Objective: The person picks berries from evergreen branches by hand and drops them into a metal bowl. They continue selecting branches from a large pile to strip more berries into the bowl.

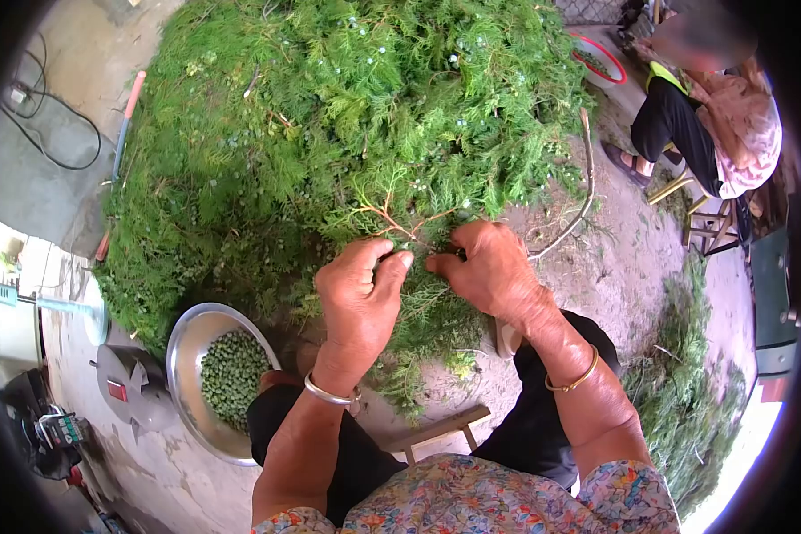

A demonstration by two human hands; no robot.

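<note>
My left hand [362,289] is closed in a pinch, thumb against the fingers; what lies between the fingertips is too small to make out. Facing it, my right hand [494,271] pinches a thin evergreen sprig [387,214] with bare reddish stems and green, scaly leaves. The sprig's stem runs between both hands, in front of a large heap of cut evergreen branches [329,116] dotted with small pale bluish-green cones. To the left of my knee, a metal basin [176,365] holds a pile of small green cones [234,378].
Another person [725,125] sits on a stool at right, near a red-rimmed bowl [601,60]. A bare curved branch [583,196] lies beside the heap. More cut greenery [676,400] lies at lower right. A long-handled tool [129,120] and black cable [71,165] are at left.
</note>
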